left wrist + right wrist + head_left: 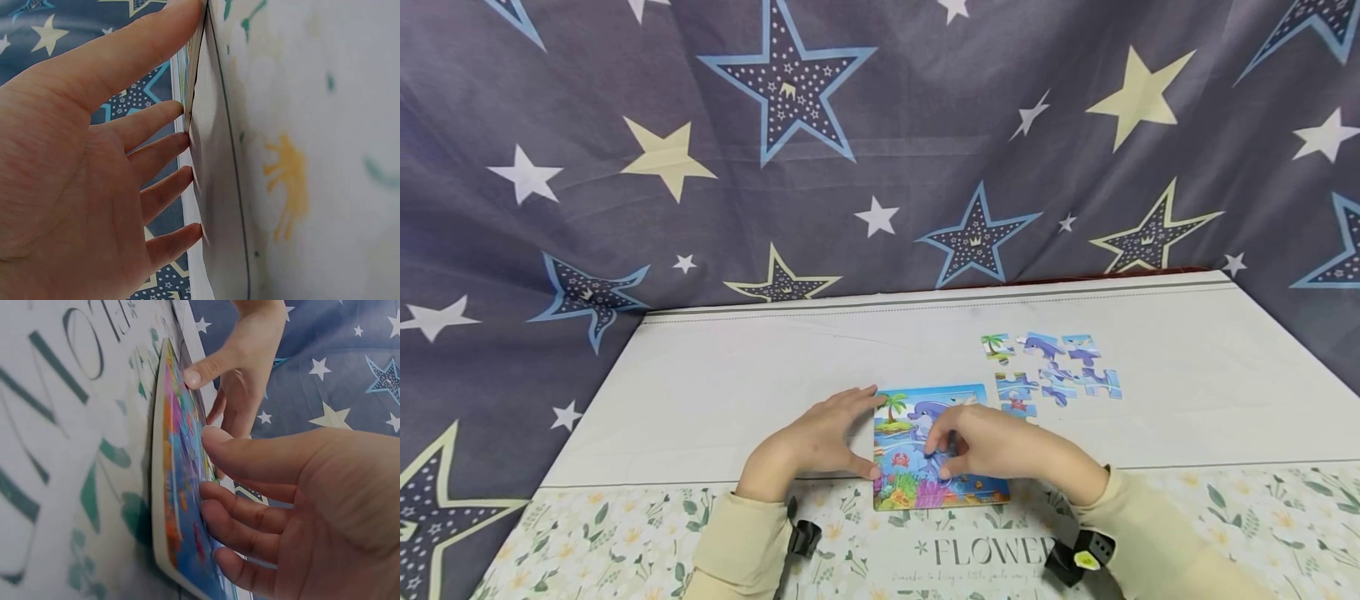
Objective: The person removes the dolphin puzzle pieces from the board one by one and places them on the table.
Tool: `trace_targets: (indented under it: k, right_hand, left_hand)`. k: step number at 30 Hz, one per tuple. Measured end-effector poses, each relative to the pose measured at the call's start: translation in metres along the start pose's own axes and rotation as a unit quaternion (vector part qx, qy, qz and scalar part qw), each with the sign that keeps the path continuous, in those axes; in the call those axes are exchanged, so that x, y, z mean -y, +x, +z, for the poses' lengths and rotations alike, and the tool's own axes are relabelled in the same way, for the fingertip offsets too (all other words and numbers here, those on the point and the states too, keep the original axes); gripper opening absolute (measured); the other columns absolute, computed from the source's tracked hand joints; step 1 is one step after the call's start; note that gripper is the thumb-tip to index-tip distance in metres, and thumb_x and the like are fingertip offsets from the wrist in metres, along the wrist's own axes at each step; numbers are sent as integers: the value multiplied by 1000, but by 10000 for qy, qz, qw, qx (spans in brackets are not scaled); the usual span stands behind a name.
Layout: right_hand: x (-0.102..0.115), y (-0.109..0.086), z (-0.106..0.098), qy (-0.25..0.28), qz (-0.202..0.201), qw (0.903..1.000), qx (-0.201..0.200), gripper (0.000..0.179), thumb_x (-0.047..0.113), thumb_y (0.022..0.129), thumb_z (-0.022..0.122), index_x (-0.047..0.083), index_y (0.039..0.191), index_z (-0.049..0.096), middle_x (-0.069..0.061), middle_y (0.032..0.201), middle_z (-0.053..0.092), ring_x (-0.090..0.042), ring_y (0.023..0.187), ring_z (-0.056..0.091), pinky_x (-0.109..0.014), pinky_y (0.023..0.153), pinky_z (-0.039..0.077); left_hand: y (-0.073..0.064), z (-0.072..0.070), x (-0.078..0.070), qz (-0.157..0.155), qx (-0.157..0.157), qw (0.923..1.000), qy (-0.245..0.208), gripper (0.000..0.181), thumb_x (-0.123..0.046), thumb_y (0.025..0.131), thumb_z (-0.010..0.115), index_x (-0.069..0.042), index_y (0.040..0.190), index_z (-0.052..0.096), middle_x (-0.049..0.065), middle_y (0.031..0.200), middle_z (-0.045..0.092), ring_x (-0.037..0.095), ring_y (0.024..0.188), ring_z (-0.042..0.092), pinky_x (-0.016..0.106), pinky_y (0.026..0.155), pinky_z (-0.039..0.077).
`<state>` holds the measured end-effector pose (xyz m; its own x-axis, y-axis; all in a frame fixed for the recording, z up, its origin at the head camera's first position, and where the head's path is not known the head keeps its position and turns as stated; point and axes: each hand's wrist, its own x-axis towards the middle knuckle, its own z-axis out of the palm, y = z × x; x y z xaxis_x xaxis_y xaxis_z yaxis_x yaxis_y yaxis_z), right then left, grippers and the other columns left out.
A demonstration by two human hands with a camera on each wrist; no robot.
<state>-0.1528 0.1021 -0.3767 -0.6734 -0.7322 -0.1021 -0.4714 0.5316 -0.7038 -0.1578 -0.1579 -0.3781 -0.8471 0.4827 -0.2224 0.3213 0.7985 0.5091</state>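
Note:
A dolphin jigsaw board (898, 489) with a sea picture lies on the table in front of me. My left hand (827, 437) is at its left side, thumb and fingers stretched out, with the thumb tip on the edge. My right hand (992, 442) reaches over the board's middle, its fingers bent. The right thumb and fingertips meet the picture a small gap apart, around a puzzle piece (934, 467) low in the middle. In the right wrist view, the right hand's fingertips (209, 509) rest at the board's surface; its palm hides part of the picture in the head view.
Several loose puzzle pieces (1060, 383), showing a palm, a dolphin and waves, lie just beyond the board to the right. The table cover (760, 358) is white, with a flowered front strip. A star-patterned curtain (820, 208) hangs behind the table.

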Motion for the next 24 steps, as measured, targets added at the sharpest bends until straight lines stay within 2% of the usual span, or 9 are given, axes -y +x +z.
trace_targets:
  k: [7,12,24]
  right_hand:
    - [7,-2,4,-287,249,9991,167,32,16,79,84,17,107,68,6,94,55,-8,66,49,-25,58,46]
    - [7,-1,4,-445,268,9982,297,45,16,77,86,18,118,67,7,96,55,-8,71,48,-26,60,45]
    - [5,0,6,-461,58,9984,324,41,17,77,85,22,114,67,8,96,51,-8,74,47,-26,62,44]
  left_hand:
    - [0,0,0,31,20,10000,-38,95,-33,73,89,-11,152,41,8,161,28,32,148,22,58,117,20]
    - [0,0,0,50,11,10000,-42,95,-33,73,89,-11,152,41,8,161,28,33,147,23,59,116,21]
    - [0,0,1,83,-14,9999,-99,94,-32,73,89,-10,151,41,9,160,29,34,147,22,59,116,21]
